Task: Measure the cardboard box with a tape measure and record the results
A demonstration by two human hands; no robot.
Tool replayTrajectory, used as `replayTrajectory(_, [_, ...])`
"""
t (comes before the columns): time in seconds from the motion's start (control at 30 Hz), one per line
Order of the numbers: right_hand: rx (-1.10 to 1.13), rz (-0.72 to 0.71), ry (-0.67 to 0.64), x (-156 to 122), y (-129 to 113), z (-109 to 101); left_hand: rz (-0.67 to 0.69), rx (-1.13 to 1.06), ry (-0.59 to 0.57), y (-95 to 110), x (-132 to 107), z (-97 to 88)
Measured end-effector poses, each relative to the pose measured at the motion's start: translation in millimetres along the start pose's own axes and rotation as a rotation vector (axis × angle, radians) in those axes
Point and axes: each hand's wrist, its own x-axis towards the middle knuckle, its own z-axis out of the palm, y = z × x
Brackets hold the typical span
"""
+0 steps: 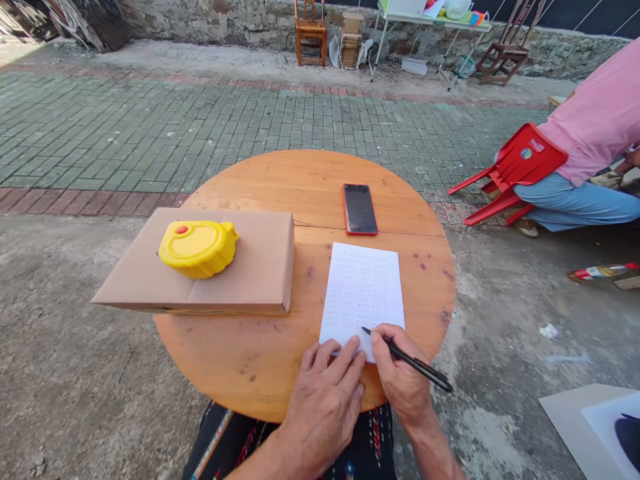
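Note:
A white sheet of paper lies on the round wooden table, covered with rows of small handwriting. My right hand grips a black pen, its tip on or just above the lower part of the sheet. Flat across the sheet's lower left corner and the table rests my left hand, fingers stretched out and holding nothing. Beyond the paper is a smartphone in a red case, its screen dark.
To the left, a cardboard box overhangs the table edge, with a yellow tape-measure-shaped case on top. At right, a person in a pink shirt sits on a red plastic chair. A bottle lies near them.

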Motion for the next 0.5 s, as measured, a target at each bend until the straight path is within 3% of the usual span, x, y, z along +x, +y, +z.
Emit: replayTrajectory(0.5, [-0.012,-0.014,0.028,0.5,-1.7,0.0,-0.008,0.005,-0.025,-0.5,-0.2,0.3])
